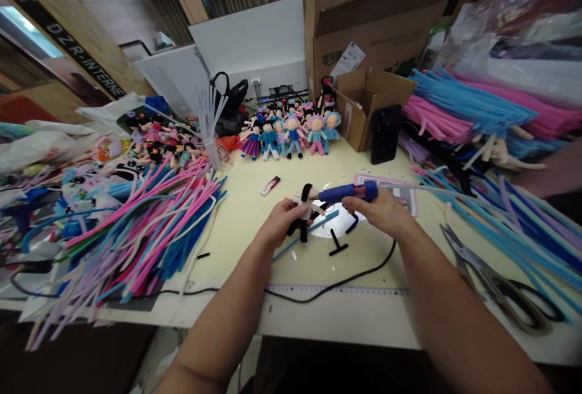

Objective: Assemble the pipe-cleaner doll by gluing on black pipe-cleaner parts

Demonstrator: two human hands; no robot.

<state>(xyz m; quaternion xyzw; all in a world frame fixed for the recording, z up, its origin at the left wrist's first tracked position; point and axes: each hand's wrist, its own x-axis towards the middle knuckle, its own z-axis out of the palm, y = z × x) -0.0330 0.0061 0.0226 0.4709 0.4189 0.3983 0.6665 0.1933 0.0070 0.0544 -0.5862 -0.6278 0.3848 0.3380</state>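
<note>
Broadly, a pale yellow surface (240,200) carries everything, with a large cardboard box (391,33) standing open at its back right. A loose heap of pink, blue, white and lilac chenille stems (150,224) spreads over the left side, while thick blue bundles (473,103) lie above pink ones at the right. In front of the large box stands a smaller open carton (357,109), with a black, phone-like slab (385,134) upright against it. To its left, a group of chenille dolls (291,133) sits in rows. Near the right edge lie scissors (488,276), blades pointing away from the person. The right hand (386,209) is wrapped around a blue glue gun (348,192), its nozzle pointing left. The left hand (284,218) pinches a small black-and-white chenille figure (304,230) above the middle of the surface, right by the nozzle; whether the two touch is too small to tell. A light blue stem (327,219) slants beneath the figure. A small red-and-white packet (270,185) lies beyond the left hand, and a black T-shaped piece (337,247) rests nearer the person, between the forearms.
</note>
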